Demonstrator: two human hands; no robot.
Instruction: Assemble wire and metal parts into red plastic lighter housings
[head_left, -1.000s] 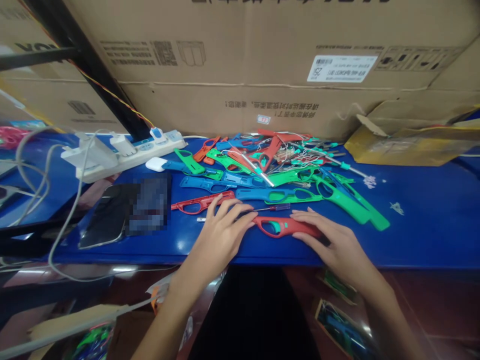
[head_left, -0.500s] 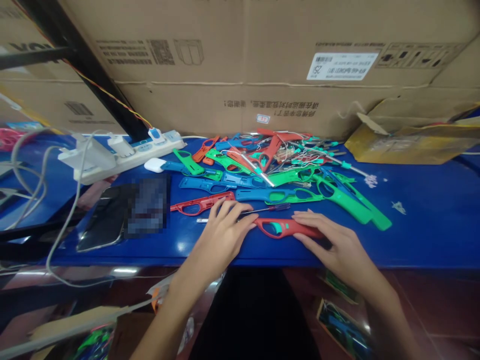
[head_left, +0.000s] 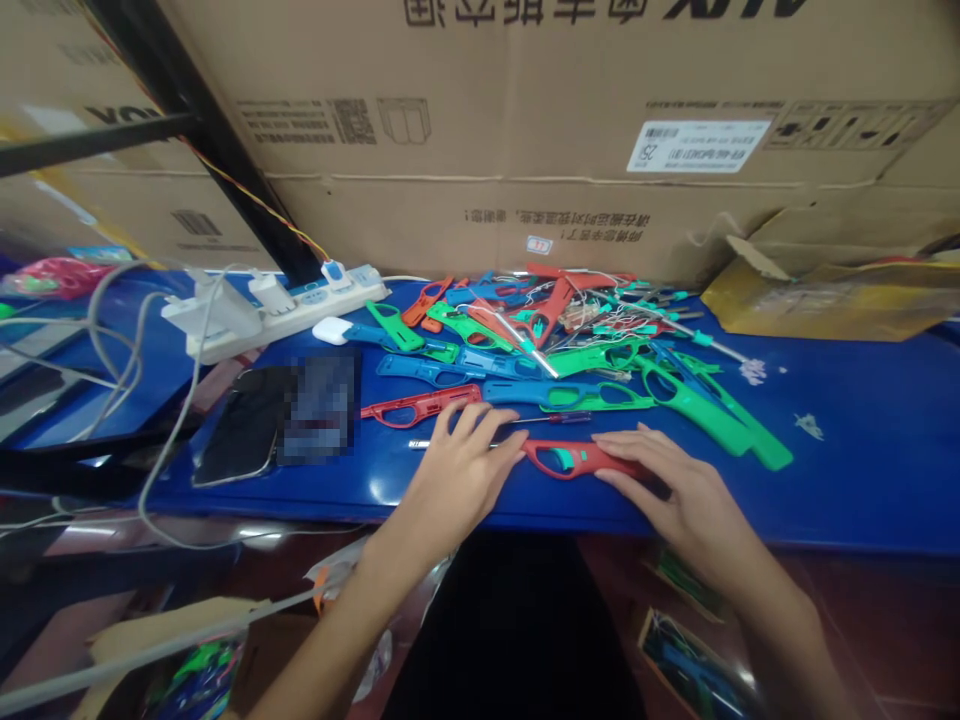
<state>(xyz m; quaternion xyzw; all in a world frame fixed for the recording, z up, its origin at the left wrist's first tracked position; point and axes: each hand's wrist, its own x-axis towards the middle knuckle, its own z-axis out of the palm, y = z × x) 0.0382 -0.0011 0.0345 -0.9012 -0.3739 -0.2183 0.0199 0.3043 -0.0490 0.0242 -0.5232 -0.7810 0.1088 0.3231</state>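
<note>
A red plastic lighter shell (head_left: 574, 458) lies near the front edge of the blue table (head_left: 862, 470). My right hand (head_left: 679, 490) rests flat over its right end, fingers stretched out. My left hand (head_left: 457, 475) lies open on the table just left of the shell, fingers spread over a thin screwdriver (head_left: 540, 419) and a metal rod. Behind both hands sits a pile of green, blue and red lighter shells (head_left: 570, 350) with thin metal tubes and wires.
A white power strip (head_left: 285, 310) with plugs and cables stands at the back left. A dark phone (head_left: 244, 435) lies left of my left hand. Large cardboard boxes (head_left: 525, 130) wall off the back. A torn box (head_left: 832, 295) sits at the right.
The view has tilted slightly, shifting everything down and right. Both hands stay in place on the table and the red shell.
</note>
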